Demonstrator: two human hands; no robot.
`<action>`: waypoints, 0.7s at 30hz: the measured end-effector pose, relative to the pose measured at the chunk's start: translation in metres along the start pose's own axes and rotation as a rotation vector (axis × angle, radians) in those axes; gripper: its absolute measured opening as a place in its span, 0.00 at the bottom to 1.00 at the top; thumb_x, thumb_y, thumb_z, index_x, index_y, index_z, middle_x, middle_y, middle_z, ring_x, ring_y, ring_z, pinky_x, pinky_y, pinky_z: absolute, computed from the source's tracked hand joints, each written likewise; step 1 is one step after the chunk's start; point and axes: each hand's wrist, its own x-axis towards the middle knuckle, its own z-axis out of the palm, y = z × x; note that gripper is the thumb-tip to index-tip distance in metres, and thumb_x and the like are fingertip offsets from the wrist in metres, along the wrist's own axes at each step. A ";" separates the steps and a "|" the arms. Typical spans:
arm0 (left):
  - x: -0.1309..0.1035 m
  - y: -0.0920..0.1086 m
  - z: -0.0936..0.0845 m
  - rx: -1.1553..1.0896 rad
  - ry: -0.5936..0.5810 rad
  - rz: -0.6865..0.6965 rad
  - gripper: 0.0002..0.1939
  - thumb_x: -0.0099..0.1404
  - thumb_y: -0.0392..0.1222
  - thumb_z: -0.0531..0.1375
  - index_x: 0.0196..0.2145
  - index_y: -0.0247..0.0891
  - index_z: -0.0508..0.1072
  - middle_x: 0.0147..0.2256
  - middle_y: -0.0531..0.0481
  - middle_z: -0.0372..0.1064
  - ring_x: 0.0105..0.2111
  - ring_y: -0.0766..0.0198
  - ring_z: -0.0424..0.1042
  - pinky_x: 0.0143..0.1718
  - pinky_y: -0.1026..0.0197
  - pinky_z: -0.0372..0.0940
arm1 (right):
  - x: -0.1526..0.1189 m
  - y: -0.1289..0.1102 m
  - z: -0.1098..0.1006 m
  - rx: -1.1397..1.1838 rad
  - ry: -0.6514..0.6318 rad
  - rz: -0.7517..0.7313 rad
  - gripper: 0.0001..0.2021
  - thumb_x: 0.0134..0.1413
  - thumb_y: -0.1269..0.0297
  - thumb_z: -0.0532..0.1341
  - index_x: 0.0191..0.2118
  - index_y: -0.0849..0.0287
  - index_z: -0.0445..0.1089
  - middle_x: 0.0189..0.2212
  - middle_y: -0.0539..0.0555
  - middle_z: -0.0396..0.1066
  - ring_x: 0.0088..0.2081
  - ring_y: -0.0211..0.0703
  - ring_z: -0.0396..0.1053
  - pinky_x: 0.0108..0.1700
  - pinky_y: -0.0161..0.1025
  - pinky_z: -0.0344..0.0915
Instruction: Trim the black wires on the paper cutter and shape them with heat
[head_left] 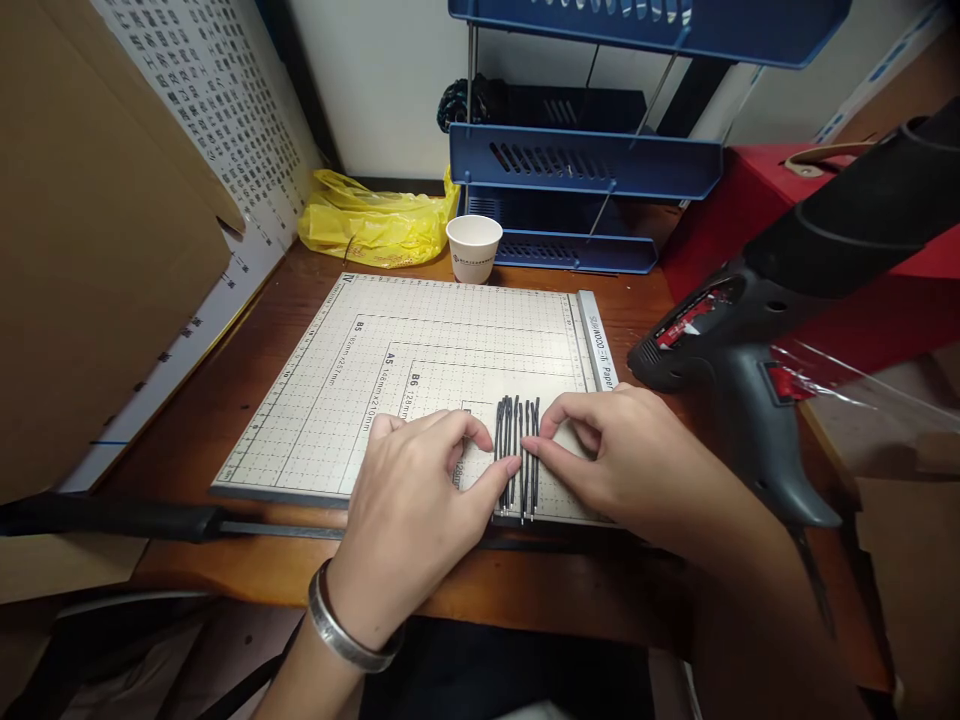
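A row of short black wires [508, 430] with bare silvery ends lies side by side on the pale gridded board of a paper trimmer [315, 400], near its front edge. From the left, my left hand [424, 480] has its thumb tip on the wires and its bent index finger against their left side. My right hand [611, 445] mirrors it from the right, thumb on the wires and index fingertip at their right edge. A small gap splits the row between the two thumbs. A metal bangle [341, 630] circles my left wrist.
The trimmer's black-handled blade arm [187, 522] runs along the front. Behind the board stand a paper cup [474, 250], a yellow plastic bag [375, 220] and blue tiered trays [585, 160]. A heat gun [739, 340] and red box [862, 210] are at right, cardboard [105, 250] at left.
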 end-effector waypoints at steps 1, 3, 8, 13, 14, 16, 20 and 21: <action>0.000 0.000 0.000 -0.005 0.000 0.000 0.13 0.62 0.53 0.63 0.32 0.42 0.71 0.20 0.60 0.57 0.23 0.65 0.59 0.36 0.58 0.50 | 0.000 0.001 0.000 0.003 0.012 0.001 0.09 0.57 0.57 0.61 0.30 0.53 0.73 0.16 0.45 0.57 0.22 0.37 0.54 0.30 0.37 0.49; 0.000 -0.001 0.000 -0.015 -0.001 0.003 0.13 0.63 0.53 0.63 0.32 0.42 0.71 0.20 0.60 0.58 0.23 0.65 0.60 0.36 0.58 0.50 | 0.001 0.002 0.001 0.005 0.056 0.014 0.07 0.58 0.58 0.60 0.35 0.53 0.74 0.17 0.45 0.57 0.22 0.37 0.54 0.29 0.37 0.49; -0.001 -0.003 0.000 -0.010 0.005 0.022 0.10 0.64 0.51 0.62 0.33 0.42 0.72 0.20 0.59 0.60 0.24 0.65 0.62 0.36 0.57 0.49 | 0.005 0.000 0.005 0.007 0.085 -0.022 0.13 0.61 0.64 0.57 0.48 0.52 0.75 0.20 0.46 0.66 0.22 0.38 0.60 0.30 0.37 0.53; -0.001 -0.004 0.002 -0.005 0.016 0.025 0.10 0.64 0.50 0.62 0.33 0.42 0.72 0.20 0.59 0.60 0.25 0.64 0.63 0.36 0.57 0.49 | 0.006 -0.001 0.003 0.039 0.042 -0.084 0.14 0.62 0.68 0.55 0.45 0.52 0.77 0.34 0.47 0.78 0.29 0.38 0.70 0.33 0.36 0.58; 0.000 -0.004 0.002 -0.006 0.017 0.024 0.10 0.64 0.50 0.62 0.32 0.42 0.72 0.20 0.59 0.60 0.25 0.65 0.63 0.36 0.57 0.50 | 0.006 0.000 0.003 0.036 0.052 -0.079 0.14 0.62 0.68 0.55 0.46 0.52 0.77 0.35 0.47 0.79 0.29 0.38 0.70 0.33 0.36 0.58; 0.000 -0.004 0.001 -0.010 0.015 0.020 0.10 0.65 0.50 0.61 0.33 0.42 0.72 0.20 0.59 0.60 0.24 0.65 0.63 0.36 0.57 0.50 | 0.006 0.001 0.003 0.024 0.085 -0.057 0.15 0.62 0.67 0.56 0.49 0.53 0.76 0.37 0.49 0.79 0.30 0.40 0.72 0.33 0.37 0.60; -0.001 -0.005 -0.001 -0.035 -0.012 0.025 0.09 0.66 0.49 0.60 0.33 0.43 0.73 0.21 0.60 0.59 0.23 0.66 0.61 0.36 0.57 0.50 | 0.007 -0.001 0.005 0.038 0.094 -0.096 0.16 0.63 0.68 0.55 0.51 0.54 0.75 0.43 0.50 0.78 0.40 0.45 0.75 0.44 0.40 0.64; -0.001 -0.005 -0.002 -0.042 -0.015 0.030 0.08 0.66 0.48 0.60 0.34 0.44 0.73 0.21 0.60 0.59 0.23 0.67 0.61 0.36 0.57 0.51 | 0.008 -0.003 0.006 0.041 0.081 -0.121 0.16 0.63 0.69 0.54 0.50 0.54 0.75 0.44 0.50 0.78 0.43 0.46 0.75 0.46 0.41 0.64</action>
